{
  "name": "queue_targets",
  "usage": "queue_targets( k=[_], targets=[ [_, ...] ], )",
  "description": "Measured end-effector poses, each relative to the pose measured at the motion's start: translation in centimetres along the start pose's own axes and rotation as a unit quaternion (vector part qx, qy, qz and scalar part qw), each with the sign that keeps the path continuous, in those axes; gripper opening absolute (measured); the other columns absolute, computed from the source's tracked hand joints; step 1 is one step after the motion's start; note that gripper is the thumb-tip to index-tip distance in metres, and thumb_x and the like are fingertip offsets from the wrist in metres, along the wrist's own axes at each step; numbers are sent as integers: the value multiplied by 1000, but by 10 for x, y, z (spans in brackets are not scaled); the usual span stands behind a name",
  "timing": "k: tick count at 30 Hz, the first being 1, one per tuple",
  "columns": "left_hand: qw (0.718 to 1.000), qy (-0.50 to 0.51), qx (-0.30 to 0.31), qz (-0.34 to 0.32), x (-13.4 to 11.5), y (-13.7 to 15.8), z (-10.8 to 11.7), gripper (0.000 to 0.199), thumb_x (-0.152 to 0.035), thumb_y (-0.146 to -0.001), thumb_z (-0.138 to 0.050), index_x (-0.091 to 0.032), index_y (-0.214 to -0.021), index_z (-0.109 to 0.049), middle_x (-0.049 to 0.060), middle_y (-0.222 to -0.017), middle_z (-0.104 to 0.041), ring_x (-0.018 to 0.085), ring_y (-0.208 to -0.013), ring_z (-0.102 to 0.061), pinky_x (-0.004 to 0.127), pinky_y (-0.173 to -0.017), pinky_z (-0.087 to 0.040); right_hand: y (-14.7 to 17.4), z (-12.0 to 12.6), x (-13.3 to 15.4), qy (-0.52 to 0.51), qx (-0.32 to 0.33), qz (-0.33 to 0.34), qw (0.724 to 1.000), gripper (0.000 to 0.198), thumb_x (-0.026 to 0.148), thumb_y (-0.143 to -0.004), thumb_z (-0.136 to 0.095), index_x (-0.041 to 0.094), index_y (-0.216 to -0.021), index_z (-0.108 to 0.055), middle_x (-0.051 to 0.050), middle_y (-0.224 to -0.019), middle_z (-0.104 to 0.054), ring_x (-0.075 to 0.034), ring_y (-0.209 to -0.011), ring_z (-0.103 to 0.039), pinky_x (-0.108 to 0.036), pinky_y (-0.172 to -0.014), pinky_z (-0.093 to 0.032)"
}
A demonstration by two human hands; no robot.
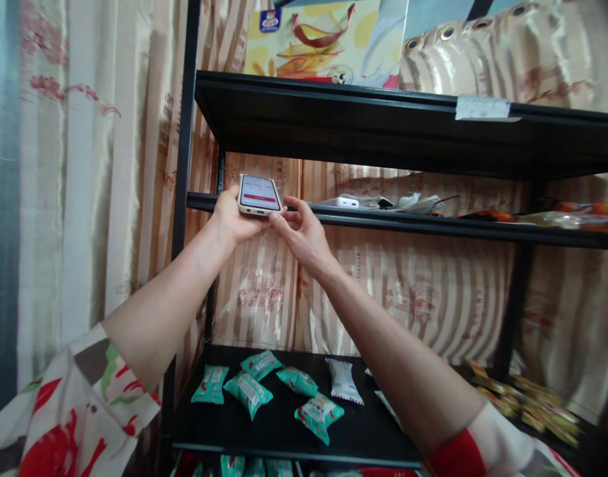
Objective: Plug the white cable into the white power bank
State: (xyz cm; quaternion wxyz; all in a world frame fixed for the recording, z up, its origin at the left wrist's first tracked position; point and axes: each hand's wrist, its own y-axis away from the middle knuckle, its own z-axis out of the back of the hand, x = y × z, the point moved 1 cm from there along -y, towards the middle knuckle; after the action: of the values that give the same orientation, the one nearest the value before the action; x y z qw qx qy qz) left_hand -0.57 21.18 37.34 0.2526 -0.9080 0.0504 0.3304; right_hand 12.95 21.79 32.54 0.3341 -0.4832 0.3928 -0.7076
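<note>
A white phone (pixel 259 195) with a lit screen showing a red bar is held up at the left end of the middle shelf (pixel 433 226) of a black rack. My left hand (pixel 233 217) grips it from the left and below. My right hand (pixel 300 232) touches its lower right corner with the fingertips. Both forearms reach up from the bottom of the view.
Several green snack packets (pixel 248 391) and a white one (pixel 344 380) lie on the lower shelf (pixel 284 430), with yellow packets (pixel 532 404) at the right. The middle shelf carries a white box (pixel 344 202), wrappers and orange packs (pixel 577 217). Striped curtain (pixel 85 199) hangs behind.
</note>
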Motion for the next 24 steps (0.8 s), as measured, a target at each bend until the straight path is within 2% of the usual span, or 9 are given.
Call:
queue_targets(
  k=[4, 11, 17, 22, 24],
  targets=[
    [999, -2, -34, 11, 1, -6, 4, 45, -29, -91, -23, -4, -113, -53, 20, -104, -60, 33, -100, -60, 44, -72, -57, -4, -3, -9, -13, -7, -25, 1000, 67, 59, -79, -58, 17, -129, -42, -8, -101, -62, -15, -90, -61, -33, -86, -50],
    [996, -6, -86, 5, -10, -26, 2, 48, -24, -92, -17, -6, -126, -46, 19, -104, -58, 29, -102, -59, 39, -75, -56, -36, -1, -9, 36, -11, -19, 999, 68, 58, -78, -59, 14, -127, -44, -8, -92, -62, -19, -93, -61, -39, -90, -49],
    [986, -65, -151, 1, -24, -44, 14, 49, -32, -96, -12, -10, -118, -51, 11, -89, -61, 23, -91, -62, 36, -74, -56, -54, -13, -8, 71, 1, -33, 997, 60, 51, -82, -58, 11, -124, -45, -9, -89, -62, -21, -94, -62, -42, -94, -46],
    [975, -145, -168, 2, -30, -54, 22, 51, -26, -98, -8, -4, -107, -54, 9, -82, -63, 19, -86, -63, 26, -71, -54, -75, -24, -6, 106, -1, -80, 991, 54, 45, -87, -52, 8, -126, -42, -6, -78, -62, -17, -76, -64, -46, -93, -45],
    [966, -174, -192, -3, -31, -57, 23, 53, -28, -97, -9, -2, -107, -54, 11, -80, -62, 20, -85, -63, 25, -67, -54, -85, -29, -6, 142, 1, -89, 986, 55, 44, -84, -56, 7, -123, -44, -8, -84, -62, -18, -81, -64, -48, -94, -44]
  ],
)
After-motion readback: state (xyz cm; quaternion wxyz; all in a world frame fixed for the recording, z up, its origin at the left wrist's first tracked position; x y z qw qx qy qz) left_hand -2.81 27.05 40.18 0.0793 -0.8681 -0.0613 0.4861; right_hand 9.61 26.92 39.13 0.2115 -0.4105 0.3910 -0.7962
